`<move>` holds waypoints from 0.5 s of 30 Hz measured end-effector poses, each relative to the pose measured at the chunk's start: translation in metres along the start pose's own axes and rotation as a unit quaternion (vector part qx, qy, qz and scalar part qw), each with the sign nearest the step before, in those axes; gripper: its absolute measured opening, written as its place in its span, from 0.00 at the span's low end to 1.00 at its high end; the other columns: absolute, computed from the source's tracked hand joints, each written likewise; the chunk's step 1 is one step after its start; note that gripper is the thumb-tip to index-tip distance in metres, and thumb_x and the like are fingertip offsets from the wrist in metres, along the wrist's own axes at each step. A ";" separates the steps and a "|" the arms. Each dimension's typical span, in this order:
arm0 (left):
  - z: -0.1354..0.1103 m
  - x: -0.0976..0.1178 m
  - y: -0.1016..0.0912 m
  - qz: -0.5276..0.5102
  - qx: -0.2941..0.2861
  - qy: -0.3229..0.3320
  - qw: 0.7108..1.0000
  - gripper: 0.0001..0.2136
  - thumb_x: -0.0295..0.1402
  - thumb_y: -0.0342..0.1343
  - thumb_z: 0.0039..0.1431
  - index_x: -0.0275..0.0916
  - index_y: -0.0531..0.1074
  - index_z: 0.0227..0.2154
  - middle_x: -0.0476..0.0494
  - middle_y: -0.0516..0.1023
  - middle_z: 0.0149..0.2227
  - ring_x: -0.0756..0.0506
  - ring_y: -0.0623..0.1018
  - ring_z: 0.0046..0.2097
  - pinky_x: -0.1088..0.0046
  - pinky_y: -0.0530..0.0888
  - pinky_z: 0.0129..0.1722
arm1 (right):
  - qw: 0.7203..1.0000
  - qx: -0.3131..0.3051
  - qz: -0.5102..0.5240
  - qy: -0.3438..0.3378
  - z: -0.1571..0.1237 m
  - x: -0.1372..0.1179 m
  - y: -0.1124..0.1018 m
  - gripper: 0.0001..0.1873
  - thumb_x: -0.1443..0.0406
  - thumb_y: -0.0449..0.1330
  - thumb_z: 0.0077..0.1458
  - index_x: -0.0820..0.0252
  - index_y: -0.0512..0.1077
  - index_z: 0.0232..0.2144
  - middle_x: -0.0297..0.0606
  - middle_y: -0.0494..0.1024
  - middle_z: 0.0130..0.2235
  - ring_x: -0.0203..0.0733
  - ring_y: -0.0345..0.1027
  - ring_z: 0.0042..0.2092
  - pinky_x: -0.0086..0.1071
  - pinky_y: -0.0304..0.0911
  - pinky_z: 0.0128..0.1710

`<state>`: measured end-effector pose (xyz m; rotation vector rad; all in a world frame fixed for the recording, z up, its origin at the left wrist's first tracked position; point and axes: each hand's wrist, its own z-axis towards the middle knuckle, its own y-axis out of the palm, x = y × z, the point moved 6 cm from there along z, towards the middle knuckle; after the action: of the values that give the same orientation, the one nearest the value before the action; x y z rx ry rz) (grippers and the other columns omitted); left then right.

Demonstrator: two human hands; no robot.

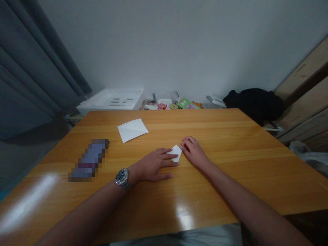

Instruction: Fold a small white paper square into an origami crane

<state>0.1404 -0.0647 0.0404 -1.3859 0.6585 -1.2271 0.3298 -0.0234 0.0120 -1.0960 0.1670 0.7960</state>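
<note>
Two papers: our left hand rests flat on the folded paper, our right hand touches its edge, grasp unclear; loose sheet at eleven o'clock.

Dim room, with flat, cool light and no lamp in view. There are two glare patches on the table: a broad pale smear well left of my left hand, out past the elbow, and a smaller bright streak nearer me than my right hand, between my forearms. Shadows under both hands are soft and weak. The folded paper between my hands is the brightest spot, slightly washed out. A pixelated block left of my left hand shows no detail. Edges are bent: the curtain far left and the boards far right lean outward. The clutter beyond my hands is soft and grainy.
</note>
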 end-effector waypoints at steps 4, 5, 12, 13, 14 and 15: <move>0.001 0.000 0.004 0.015 0.005 -0.002 1.000 0.24 0.49 0.53 0.65 0.46 0.68 0.61 0.43 0.64 0.67 0.33 0.58 0.69 0.52 0.59 0.66 | 1.000 0.004 0.030 0.007 -0.001 -0.001 -0.006 0.02 0.67 0.59 0.62 0.57 0.71 0.35 0.42 0.73 0.44 0.49 0.67 0.50 0.44 0.63 0.53; 0.001 0.000 0.005 0.021 0.006 -0.003 1.000 0.25 0.49 0.53 0.66 0.46 0.67 0.62 0.43 0.63 0.67 0.33 0.59 0.68 0.53 0.59 0.66 | 0.999 0.000 0.040 0.003 -0.001 -0.003 -0.008 0.02 0.67 0.59 0.62 0.56 0.72 0.36 0.42 0.74 0.44 0.48 0.67 0.50 0.44 0.63 0.53; 0.008 0.006 0.005 0.049 0.020 -0.019 0.998 0.26 0.47 0.52 0.67 0.45 0.62 0.65 0.41 0.64 0.66 0.35 0.68 0.60 0.53 0.65 0.61 | 0.996 -0.045 0.047 -0.056 -0.006 -0.009 -0.003 0.10 0.65 0.60 0.63 0.54 0.77 0.45 0.44 0.75 0.50 0.47 0.68 0.52 0.44 0.64 0.54; 0.008 0.006 0.005 0.046 0.023 -0.019 0.998 0.26 0.46 0.52 0.67 0.46 0.62 0.64 0.40 0.65 0.66 0.36 0.70 0.59 0.54 0.66 0.60 | 0.996 -0.050 0.041 -0.060 -0.006 -0.008 -0.002 0.10 0.65 0.60 0.63 0.54 0.78 0.46 0.44 0.75 0.50 0.47 0.68 0.53 0.45 0.65 0.54; 0.007 0.005 0.004 0.041 0.028 -0.020 0.999 0.25 0.45 0.52 0.67 0.46 0.63 0.64 0.40 0.65 0.66 0.37 0.70 0.58 0.55 0.67 0.59 | 0.996 -0.054 0.037 -0.062 -0.007 -0.007 -0.001 0.11 0.65 0.60 0.63 0.53 0.78 0.46 0.44 0.75 0.51 0.48 0.68 0.53 0.46 0.65 0.54; 0.007 0.003 0.003 0.036 0.034 -0.023 0.999 0.23 0.44 0.52 0.68 0.46 0.65 0.63 0.40 0.65 0.66 0.37 0.71 0.58 0.56 0.67 0.59 | 0.996 -0.057 0.034 -0.063 -0.007 -0.006 0.000 0.11 0.65 0.60 0.63 0.53 0.78 0.46 0.44 0.75 0.51 0.48 0.68 0.53 0.46 0.65 0.54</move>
<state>0.1482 -0.0656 0.0392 -1.3191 0.6246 -1.1471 0.3269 -0.0323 0.0119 -1.1477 0.0534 0.9429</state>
